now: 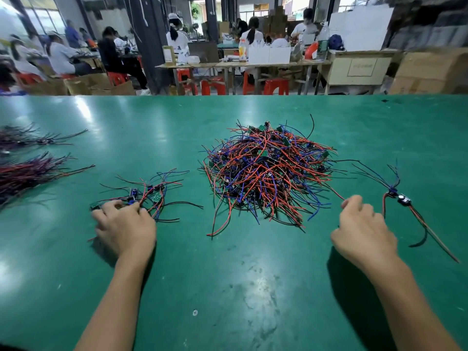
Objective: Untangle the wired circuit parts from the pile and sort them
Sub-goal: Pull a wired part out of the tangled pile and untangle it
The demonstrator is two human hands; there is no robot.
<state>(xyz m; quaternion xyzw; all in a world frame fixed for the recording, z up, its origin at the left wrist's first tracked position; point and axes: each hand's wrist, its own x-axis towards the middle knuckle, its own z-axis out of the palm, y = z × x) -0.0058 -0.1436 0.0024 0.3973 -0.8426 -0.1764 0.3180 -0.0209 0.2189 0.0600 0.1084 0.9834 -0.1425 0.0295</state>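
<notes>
In the head view, a big pile [268,173] of red, blue and black wired parts is seen in the middle of the green counter [228,274]. A small group [149,196] of parts lies near left of it, and the left hand [124,226] rests on its near edge with fingers curled on the wires. The right hand [364,231] is held near right of the pile, its fingers pinching a thin wire. A separated part [402,201] lies just right of this hand. Sorted bundles [27,171] are laid at the far left.
</notes>
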